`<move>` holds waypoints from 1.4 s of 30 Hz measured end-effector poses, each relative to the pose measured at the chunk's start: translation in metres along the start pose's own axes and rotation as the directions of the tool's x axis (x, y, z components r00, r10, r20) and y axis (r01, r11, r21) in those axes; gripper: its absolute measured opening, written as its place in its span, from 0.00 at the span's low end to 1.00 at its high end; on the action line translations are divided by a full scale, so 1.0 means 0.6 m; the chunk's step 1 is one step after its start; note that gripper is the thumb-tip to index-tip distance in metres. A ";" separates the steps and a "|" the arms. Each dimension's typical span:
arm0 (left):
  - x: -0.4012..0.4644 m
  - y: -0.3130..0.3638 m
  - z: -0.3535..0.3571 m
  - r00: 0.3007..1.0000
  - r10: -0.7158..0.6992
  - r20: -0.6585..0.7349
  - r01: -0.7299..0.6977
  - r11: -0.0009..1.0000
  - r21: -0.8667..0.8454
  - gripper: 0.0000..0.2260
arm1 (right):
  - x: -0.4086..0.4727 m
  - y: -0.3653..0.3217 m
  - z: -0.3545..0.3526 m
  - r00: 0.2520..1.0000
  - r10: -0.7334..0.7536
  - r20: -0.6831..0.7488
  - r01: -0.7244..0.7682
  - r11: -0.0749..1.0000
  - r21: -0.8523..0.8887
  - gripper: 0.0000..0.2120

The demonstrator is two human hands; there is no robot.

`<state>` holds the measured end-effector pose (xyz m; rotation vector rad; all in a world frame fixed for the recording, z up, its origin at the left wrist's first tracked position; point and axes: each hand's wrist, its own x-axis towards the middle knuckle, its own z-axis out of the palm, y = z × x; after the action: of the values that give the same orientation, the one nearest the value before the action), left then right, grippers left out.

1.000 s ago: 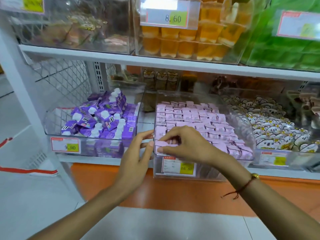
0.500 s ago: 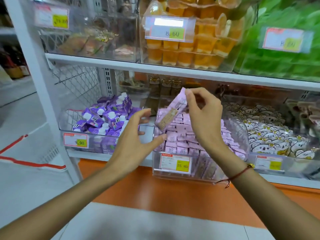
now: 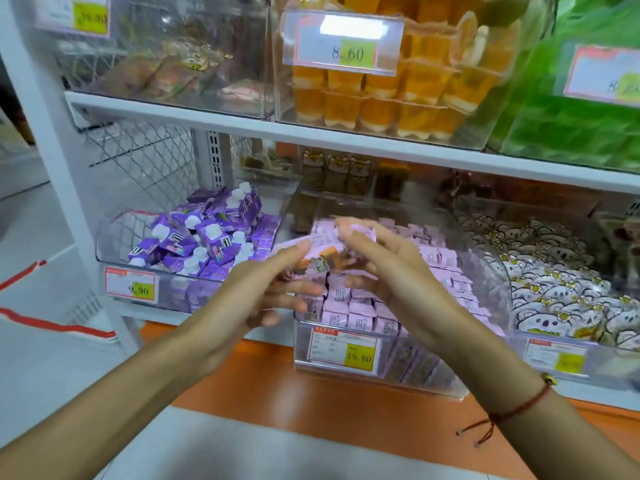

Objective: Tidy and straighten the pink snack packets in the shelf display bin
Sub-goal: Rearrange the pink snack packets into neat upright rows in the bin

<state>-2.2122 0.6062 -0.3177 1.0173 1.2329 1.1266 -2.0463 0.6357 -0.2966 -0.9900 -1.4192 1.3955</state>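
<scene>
A pink packet is gripped between the fingers of both hands, left hand and right hand, just above the bin. It should be squared, then slotted into a row.

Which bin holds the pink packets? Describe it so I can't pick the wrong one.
On the lower shelf stand three clear bins; take the middle bin. Its neighbours hold purple cartons and white packets, and only its price tag reads 15.80.
</scene>
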 end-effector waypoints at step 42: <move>0.011 0.014 -0.032 0.429 0.723 0.542 -0.623 -0.197 0.757 0.13 | 0.005 0.073 -0.052 0.890 -0.286 0.354 0.443 0.369 -0.817 0.03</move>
<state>-2.2321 0.6140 -0.3120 2.9736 1.3882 1.1458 -2.0193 0.6497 -0.3411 -1.0623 -2.4192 0.2751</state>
